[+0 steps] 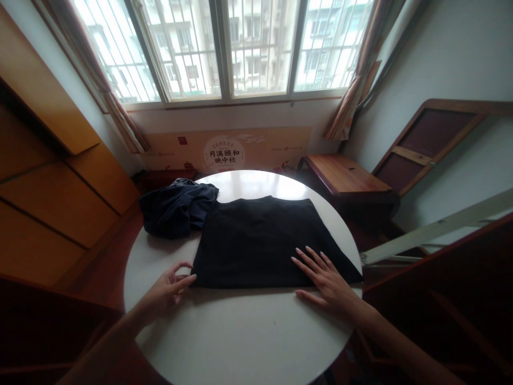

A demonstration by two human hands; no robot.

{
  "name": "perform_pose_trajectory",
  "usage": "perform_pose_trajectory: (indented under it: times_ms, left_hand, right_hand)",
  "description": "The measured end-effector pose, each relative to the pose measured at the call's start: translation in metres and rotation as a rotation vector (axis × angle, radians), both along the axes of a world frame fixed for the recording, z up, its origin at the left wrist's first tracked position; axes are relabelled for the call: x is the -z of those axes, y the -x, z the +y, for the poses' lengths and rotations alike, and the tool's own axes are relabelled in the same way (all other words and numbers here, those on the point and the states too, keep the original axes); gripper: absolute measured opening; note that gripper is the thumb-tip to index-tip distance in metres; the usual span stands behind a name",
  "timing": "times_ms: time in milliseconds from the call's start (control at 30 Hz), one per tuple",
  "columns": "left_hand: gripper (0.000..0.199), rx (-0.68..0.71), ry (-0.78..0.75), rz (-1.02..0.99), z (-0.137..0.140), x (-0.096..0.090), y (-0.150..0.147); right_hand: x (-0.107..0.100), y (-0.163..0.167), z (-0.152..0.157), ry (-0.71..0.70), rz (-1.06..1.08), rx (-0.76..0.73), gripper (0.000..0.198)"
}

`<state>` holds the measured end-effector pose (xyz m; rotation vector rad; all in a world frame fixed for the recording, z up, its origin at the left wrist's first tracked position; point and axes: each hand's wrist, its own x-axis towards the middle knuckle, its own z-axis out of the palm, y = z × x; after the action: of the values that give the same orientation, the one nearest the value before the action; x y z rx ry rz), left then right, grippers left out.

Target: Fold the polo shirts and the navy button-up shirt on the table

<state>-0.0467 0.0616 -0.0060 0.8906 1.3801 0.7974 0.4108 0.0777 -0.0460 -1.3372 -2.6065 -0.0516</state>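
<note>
A black garment (264,243) lies spread flat on a round white table (244,337), wider at its near edge than at its far one; its exact kind is hard to tell, though the outline resembles a skirt. At its near left corner, my left hand (166,291) is closed, thumb and forefinger pinching the cloth. My right hand (326,280) rests open near the right end of the near edge, fingers spread flat on the fabric and the thumb on the tabletop. Beyond my left hand sits a crumpled heap of dark blue clothing (176,208), touching the garment's far left side.
A low wooden table (348,174) stands past the round table at the right. A printed cardboard panel (276,149) leans under the barred window (224,48). Orange-brown cabinets (52,198) line the left, and a pale slanted bar (433,232) reaches toward the table's right edge.
</note>
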Motion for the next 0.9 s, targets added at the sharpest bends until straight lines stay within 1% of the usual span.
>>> perform_pose_trajectory:
  times_ms: [67, 200, 300, 400, 467, 500, 567, 633, 700, 733, 767, 800, 833, 900]
  left_hand:
    - [0.063, -0.012, -0.026, 0.018, 0.000, -0.001, 0.001]
    - [0.056, -0.064, -0.057, 0.122, 0.000, -0.003, 0.005]
    - [0.053, -0.022, -0.056, 0.205, -0.001, -0.003, 0.013]
    - [0.054, 0.031, -0.081, 0.309, 0.001, -0.004, 0.021]
    - [0.052, 0.050, -0.160, 0.415, 0.005, -0.010, 0.022]
    - [0.049, 0.062, -0.232, 0.486, 0.009, -0.014, 0.019]
    - [0.039, 0.090, -0.435, 0.643, 0.021, -0.024, 0.005]
    - [0.031, 0.161, -0.680, 0.760, 0.040, -0.031, -0.022]
    - [0.029, 0.289, -0.907, 0.807, 0.067, -0.031, -0.057]
    - [0.032, 0.363, -0.984, 0.833, 0.083, -0.029, -0.074]
    - [0.034, 0.425, -1.033, 0.880, 0.099, -0.024, -0.090]
    - [0.037, 0.477, -1.040, 0.948, 0.114, -0.018, -0.103]
    - [0.041, 0.517, -1.007, 1.022, 0.129, -0.011, -0.113]
    - [0.052, 0.564, -0.879, 1.149, 0.152, 0.004, -0.121]
  right_hand:
    - [-0.001, 0.000, 0.000, 0.003, -0.001, 0.001, 0.077]
    - [-0.002, 0.001, 0.000, 0.002, 0.011, -0.003, 0.076]
    - [-0.002, 0.001, -0.001, 0.003, 0.009, -0.002, 0.076]
    - [-0.004, -0.001, -0.002, 0.022, 0.003, 0.000, 0.078]
    - [-0.012, 0.001, 0.000, 0.060, 0.003, 0.016, 0.075]
    - [-0.017, 0.004, 0.003, 0.081, 0.009, 0.035, 0.070]
    - [-0.032, 0.017, 0.015, 0.106, 0.037, 0.072, 0.061]
    - [-0.046, 0.039, 0.037, 0.105, 0.069, 0.060, 0.056]
    - [-0.058, 0.065, 0.066, 0.088, 0.075, -0.002, 0.052]
    - [-0.061, 0.077, 0.082, 0.073, 0.063, -0.015, 0.049]
    - [-0.064, 0.088, 0.098, 0.045, 0.051, 0.008, 0.046]
    - [-0.065, 0.096, 0.113, 0.019, 0.044, 0.040, 0.043]
    - [-0.065, 0.101, 0.126, -0.003, 0.040, 0.073, 0.041]
    - [-0.063, 0.101, 0.147, -0.030, 0.042, 0.129, 0.039]
